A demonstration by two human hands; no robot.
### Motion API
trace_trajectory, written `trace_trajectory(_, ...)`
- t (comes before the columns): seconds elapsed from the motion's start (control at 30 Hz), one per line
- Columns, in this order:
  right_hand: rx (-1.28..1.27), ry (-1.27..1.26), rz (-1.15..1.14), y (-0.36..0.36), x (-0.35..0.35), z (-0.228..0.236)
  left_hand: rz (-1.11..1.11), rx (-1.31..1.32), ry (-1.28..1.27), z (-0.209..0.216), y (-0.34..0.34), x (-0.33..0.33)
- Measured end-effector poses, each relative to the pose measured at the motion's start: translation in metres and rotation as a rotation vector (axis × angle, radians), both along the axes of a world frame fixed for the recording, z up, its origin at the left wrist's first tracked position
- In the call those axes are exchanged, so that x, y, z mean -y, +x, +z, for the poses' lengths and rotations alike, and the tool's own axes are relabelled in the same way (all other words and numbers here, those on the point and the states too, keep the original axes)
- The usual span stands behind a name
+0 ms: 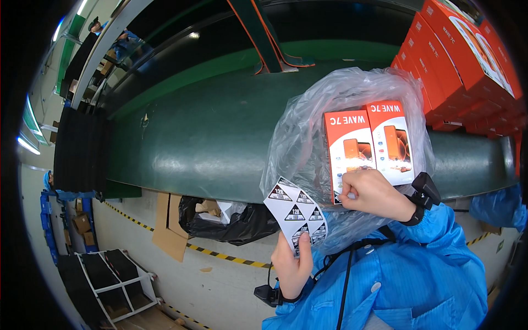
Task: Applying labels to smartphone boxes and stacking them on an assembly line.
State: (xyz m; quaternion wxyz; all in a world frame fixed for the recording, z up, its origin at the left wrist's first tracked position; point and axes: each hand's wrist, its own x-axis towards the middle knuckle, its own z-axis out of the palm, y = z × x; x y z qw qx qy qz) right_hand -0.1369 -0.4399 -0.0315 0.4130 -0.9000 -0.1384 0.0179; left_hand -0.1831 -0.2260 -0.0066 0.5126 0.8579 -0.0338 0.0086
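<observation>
My left hand [293, 264] grips the lower edge of a white sheet of black triangular stickers [297, 211], thumb on its face. My right hand [374, 193] is closed, its curled fingers at the lower edge of a red-and-white phone box [350, 132]. A small dark sticker [336, 196] shows at that box's lower left corner, beside my fingertips. Whatever the fingers pinch, if anything, is hidden. A second phone box [391, 124] of the same kind lies against its right side. Both boxes lie face up inside a clear plastic bag [297, 129], opened out around them.
Red boxes [451, 66] are stacked at the far right on the green work surface [209, 132]. Below its front edge sit a black-lined waste bin [231, 220] and a cardboard flap [169, 228]. A white-framed rack [115, 283] stands lower left; a person [124, 44] is far off.
</observation>
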Motion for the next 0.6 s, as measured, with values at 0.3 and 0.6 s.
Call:
trace_trajectory(0.3,-0.512,0.936,0.103,-0.028,-0.011,0.015,0.012,-0.046,-0.448,-0.009,-0.016,0.008)
trace_trajectory(0.6,0.283,0.381,-0.18,-0.05,-0.012,0.033,-0.088,0.014,-0.495,-0.003,-0.025,0.026)
